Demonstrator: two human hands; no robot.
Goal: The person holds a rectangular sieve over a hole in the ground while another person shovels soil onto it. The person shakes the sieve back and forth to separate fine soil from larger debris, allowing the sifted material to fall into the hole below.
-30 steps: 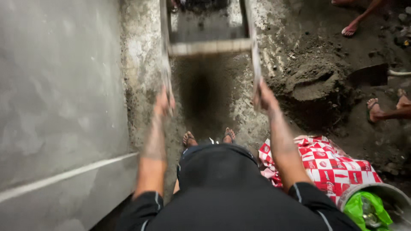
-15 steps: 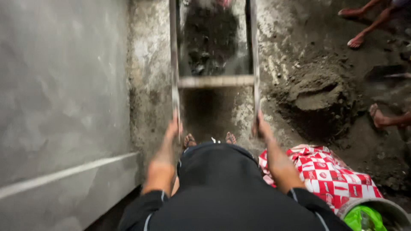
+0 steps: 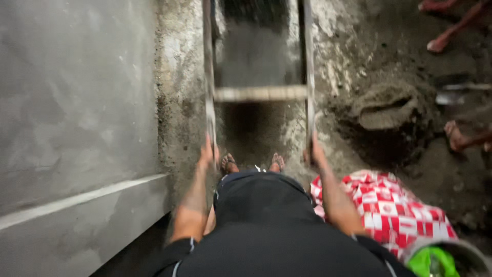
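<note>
A long wooden-framed sieve with a mesh bottom stretches away from me, dark sand lying on its mesh. My left hand grips the near end of its left rail. My right hand grips the near end of the right rail. Both arms reach down and forward past my dark shorts. My feet in sandals stand just under the sieve's near end, on sandy ground.
A grey plastered wall runs along the left. A heap of dark sand lies to the right. A red-and-white checked sack and a bucket with something green sit at lower right. Other people's feet stand at right.
The sieve has been drawn back toward me and its cross bar now sits lower in view. My hands slid closer to my body, still on the rails.
</note>
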